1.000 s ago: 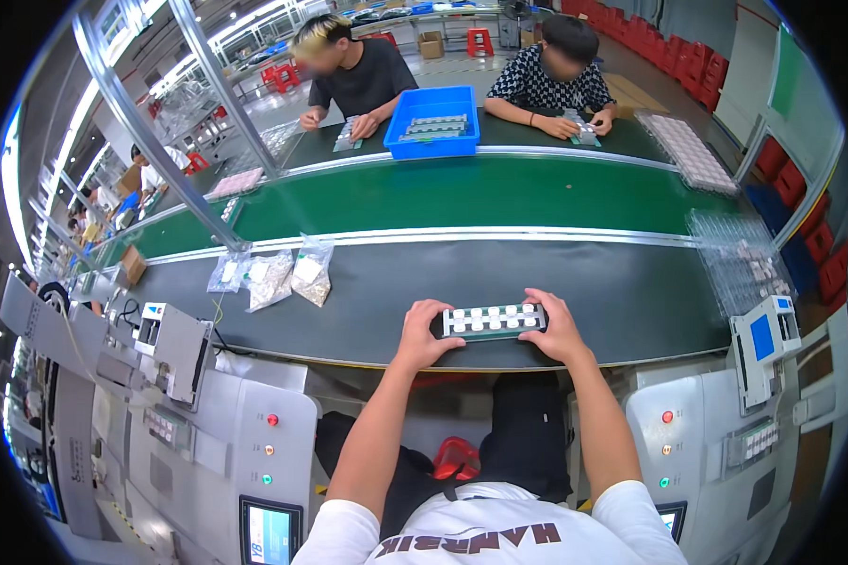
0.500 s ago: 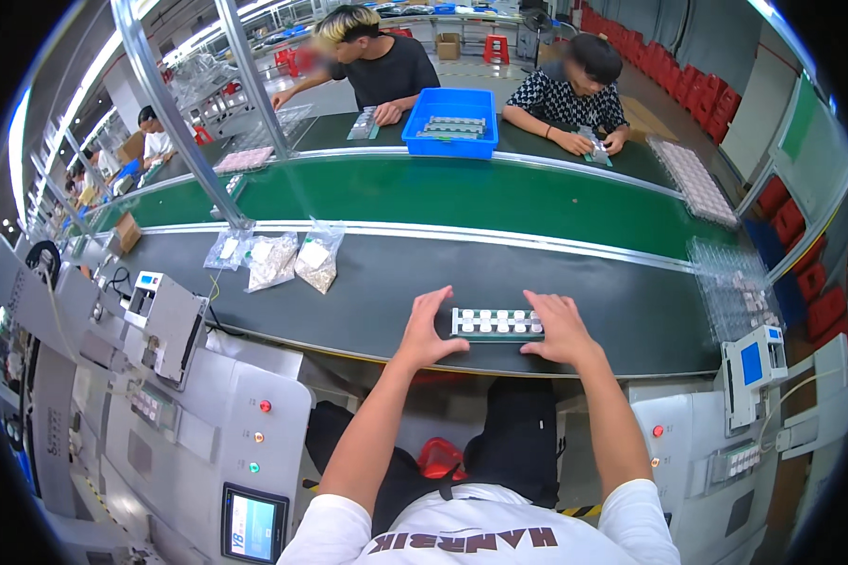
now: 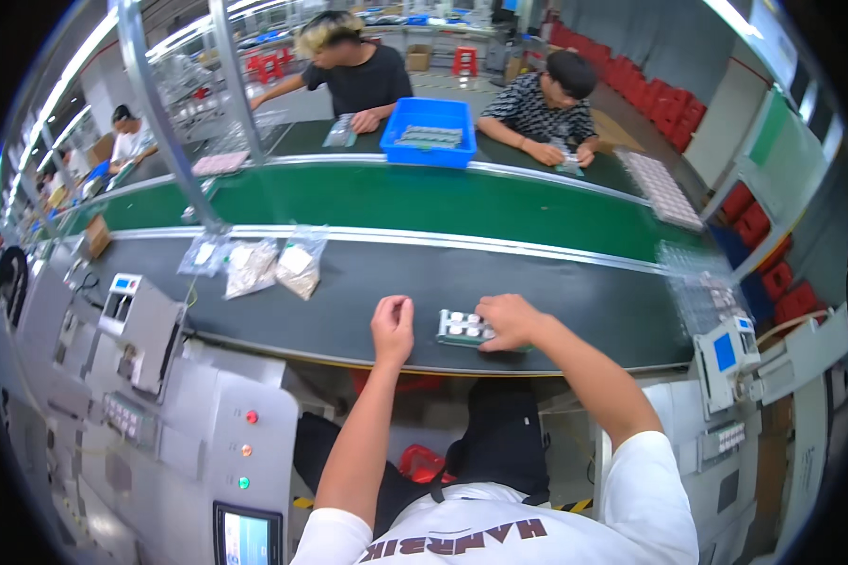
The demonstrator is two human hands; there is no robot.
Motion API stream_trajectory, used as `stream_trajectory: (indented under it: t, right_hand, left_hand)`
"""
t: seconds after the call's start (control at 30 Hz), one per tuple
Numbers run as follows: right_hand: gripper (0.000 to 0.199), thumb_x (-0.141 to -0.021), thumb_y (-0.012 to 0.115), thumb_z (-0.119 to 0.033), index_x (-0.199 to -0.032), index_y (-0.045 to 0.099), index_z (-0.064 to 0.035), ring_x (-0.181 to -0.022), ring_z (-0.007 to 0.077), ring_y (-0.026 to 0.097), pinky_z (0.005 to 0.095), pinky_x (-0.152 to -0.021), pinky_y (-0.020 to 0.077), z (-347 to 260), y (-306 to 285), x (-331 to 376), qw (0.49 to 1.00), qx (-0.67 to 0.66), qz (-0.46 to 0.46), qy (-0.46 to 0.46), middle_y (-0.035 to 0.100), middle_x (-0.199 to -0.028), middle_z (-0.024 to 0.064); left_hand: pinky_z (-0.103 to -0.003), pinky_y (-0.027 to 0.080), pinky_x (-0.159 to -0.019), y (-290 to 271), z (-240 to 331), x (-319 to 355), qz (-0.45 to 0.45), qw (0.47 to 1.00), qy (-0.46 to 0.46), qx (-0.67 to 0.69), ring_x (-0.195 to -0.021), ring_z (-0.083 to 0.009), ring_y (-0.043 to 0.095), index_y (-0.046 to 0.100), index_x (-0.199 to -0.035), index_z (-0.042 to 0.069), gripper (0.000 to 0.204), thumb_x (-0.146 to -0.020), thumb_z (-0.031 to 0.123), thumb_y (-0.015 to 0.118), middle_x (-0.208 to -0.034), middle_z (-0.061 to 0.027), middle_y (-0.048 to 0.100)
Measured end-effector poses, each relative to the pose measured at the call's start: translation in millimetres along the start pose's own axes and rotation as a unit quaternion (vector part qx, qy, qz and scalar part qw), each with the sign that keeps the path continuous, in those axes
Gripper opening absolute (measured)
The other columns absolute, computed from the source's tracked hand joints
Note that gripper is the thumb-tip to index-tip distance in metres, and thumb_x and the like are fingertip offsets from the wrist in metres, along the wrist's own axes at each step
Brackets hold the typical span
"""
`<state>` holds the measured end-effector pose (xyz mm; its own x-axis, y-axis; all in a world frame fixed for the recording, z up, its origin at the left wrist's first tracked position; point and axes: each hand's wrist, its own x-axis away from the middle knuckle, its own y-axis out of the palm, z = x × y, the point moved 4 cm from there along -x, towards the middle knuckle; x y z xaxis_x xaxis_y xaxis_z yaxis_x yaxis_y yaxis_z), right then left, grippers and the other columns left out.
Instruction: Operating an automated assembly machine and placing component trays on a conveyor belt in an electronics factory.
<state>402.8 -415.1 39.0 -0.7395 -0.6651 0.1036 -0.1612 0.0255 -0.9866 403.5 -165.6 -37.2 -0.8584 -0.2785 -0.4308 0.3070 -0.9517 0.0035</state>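
A long board with two rows of round white pieces (image 3: 457, 325) lies on the dark worktable in front of me. Its right part is covered by my right hand (image 3: 511, 322), whose thumb and fingers close over it from the near and far edges. Left of the board, and apart from it, is my left hand (image 3: 393, 330). Its fingers are curled in, and nothing shows between them.
Bags of small pale parts (image 3: 252, 267) lie to the left on the worktable (image 3: 367, 273). Machines flank me, one with a red button (image 3: 252, 416). Beyond the green belt (image 3: 339, 200), two people work beside a blue bin (image 3: 427, 132). Clear trays (image 3: 697, 282) sit far right.
My left hand has let go of the board's left end and curled its fingers. My right hand has shifted further over the board. The whole view has swung slightly.
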Motion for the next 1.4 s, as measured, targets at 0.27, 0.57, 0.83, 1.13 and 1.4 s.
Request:
stream_trajectory:
  t: [0.27, 0.57, 0.83, 1.13, 1.4]
  right_hand:
    - [0.047, -0.071, 0.086, -0.041, -0.091, 0.064, -0.0045, -0.083, 0.0391, 0.066, 0.0496, -0.071, 0.0538, -77, -49, 155, 0.939, -0.048, 0.259, 0.222, 0.061, -0.089, 0.0147]
    - [0.052, -0.069, 0.083, -0.047, -0.096, 0.07, -0.0043, -0.085, 0.0408, 0.07, 0.0502, -0.076, 0.0561, -140, -91, 480, 0.627, 0.107, 0.27, 0.723, 0.07, -0.094, 0.0192]
    - [0.058, -0.066, 0.084, -0.05, -0.092, 0.076, 0.0024, -0.093, 0.0425, 0.074, 0.0492, -0.084, 0.0591, -250, -46, 706, 0.304, 0.142, 0.153, 0.929, 0.076, -0.095, 0.0246]
    - [0.066, -0.061, 0.089, -0.045, -0.105, 0.076, 0.0022, -0.103, 0.042, 0.075, 0.0486, -0.09, 0.0596, -277, 26, 758, 0.204, 0.027, 0.127, 0.97, 0.077, -0.108, 0.0253]
    - [0.072, -0.059, 0.09, -0.044, -0.109, 0.073, 0.0043, -0.105, 0.0425, 0.074, 0.0477, -0.092, 0.0589, -271, 46, 799, 0.189, 0.011, 0.152, 0.97, 0.076, -0.11, 0.0273]
  left_hand:
    - [-0.033, 0.058, -0.081, -4, -24, 3, -0.055, 0.997, -0.009, -0.054, -0.089, -0.0215, 0.068, 0.068, -0.101, -0.003, 0.013, -0.091, 0.004, 0.072, -0.099, -0.0129, 0.067]
    - [-0.03, 0.054, -0.085, -10, -73, -3, -0.121, 0.99, -0.047, -0.053, -0.092, -0.0156, 0.065, 0.067, -0.116, -0.004, 0.02, -0.101, 0.008, 0.068, -0.103, -0.009, 0.069]
    - [-0.03, 0.055, -0.088, -1, -73, -5, -0.152, 0.984, -0.053, -0.071, -0.097, -0.0169, 0.066, 0.067, -0.119, -0.005, 0.022, -0.102, 0.01, 0.068, -0.108, -0.0096, 0.07]
    - [-0.03, 0.055, -0.091, -7, -74, -4, -0.148, 0.984, -0.059, -0.08, -0.099, -0.0173, 0.067, 0.067, -0.12, -0.005, 0.024, -0.102, 0.011, 0.068, -0.11, -0.0102, 0.07]
    - [-0.03, 0.054, -0.09, -5, -70, -8, -0.151, 0.981, -0.044, -0.115, -0.097, -0.0165, 0.067, 0.069, -0.119, -0.004, 0.023, -0.102, 0.011, 0.068, -0.108, -0.0095, 0.071]
